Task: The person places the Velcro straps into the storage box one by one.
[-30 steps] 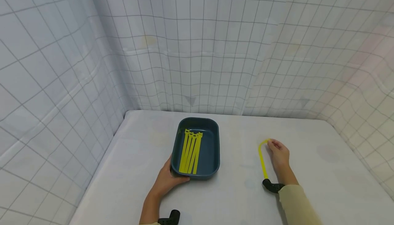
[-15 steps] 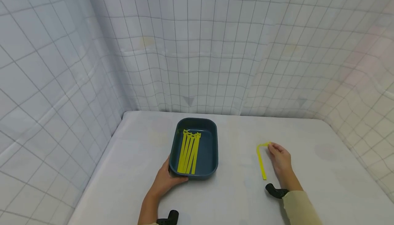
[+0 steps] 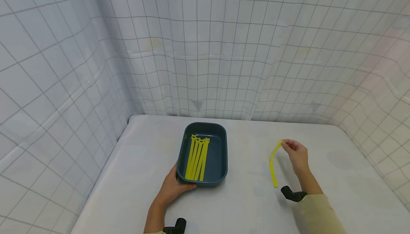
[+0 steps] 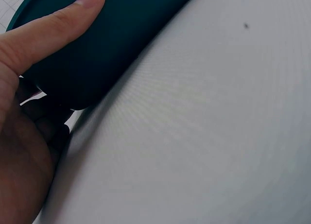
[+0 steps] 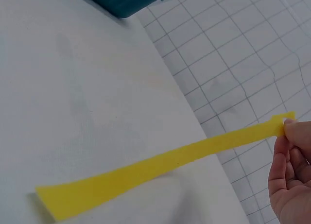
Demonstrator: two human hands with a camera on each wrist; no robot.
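Observation:
My left hand (image 3: 171, 190) grips the near left corner of a dark teal plastic tray (image 3: 217, 159), its thumb along the near wall in the left wrist view. Several flat yellow hook-and-loop cable ties (image 3: 198, 159) lie side by side on the tray's left half, slotted heads at the far end. To the right of the tray, my right hand (image 3: 296, 155) pinches the head of another yellow cable tie (image 5: 165, 161) between thumb and fingers. That tie hangs down in a curve, its free tail towards the near side, close over the white table.
The white-covered table (image 3: 246, 205) ends at a far edge against a gridded white curtain (image 3: 208, 49), which also hangs at both sides. A black wrist camera (image 3: 293, 194) sits on the right wrist, another (image 3: 176, 226) on the left.
My right hand has risen slightly and moved right with the cable tie, whose bent upper part now hangs in a smoother curve. The left hand and tray have stayed in place.

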